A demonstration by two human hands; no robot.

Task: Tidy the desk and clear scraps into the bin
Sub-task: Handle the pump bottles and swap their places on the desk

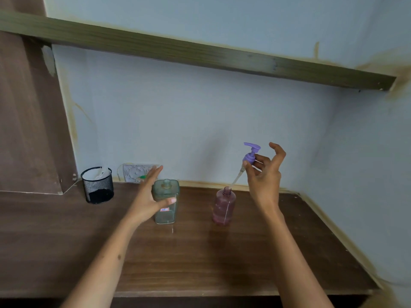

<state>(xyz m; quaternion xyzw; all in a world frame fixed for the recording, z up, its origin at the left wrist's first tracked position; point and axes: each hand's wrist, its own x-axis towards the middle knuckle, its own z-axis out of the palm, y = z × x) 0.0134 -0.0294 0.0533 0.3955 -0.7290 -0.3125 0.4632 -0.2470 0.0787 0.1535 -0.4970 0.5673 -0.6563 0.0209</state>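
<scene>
A square greenish clear bottle [167,194] without a cap stands on the brown desk [200,258]. My left hand [148,196] is spread open around its left side, thumb across the front; whether it touches the bottle I cannot tell. To the right stands a pink clear bottle [224,207] with an open neck. My right hand [264,174] pinches a purple pump dispenser [250,154] above it, and the pump's tube slants down toward the pink bottle's neck. A black mesh cup [97,185] with white scraps inside stands at the back left.
A clear plastic packet [138,173] leans on the wall behind the greenish bottle. A wooden shelf [200,54] runs across the wall overhead. A brown panel [29,121] closes off the left side. The wall borders the desk on the right.
</scene>
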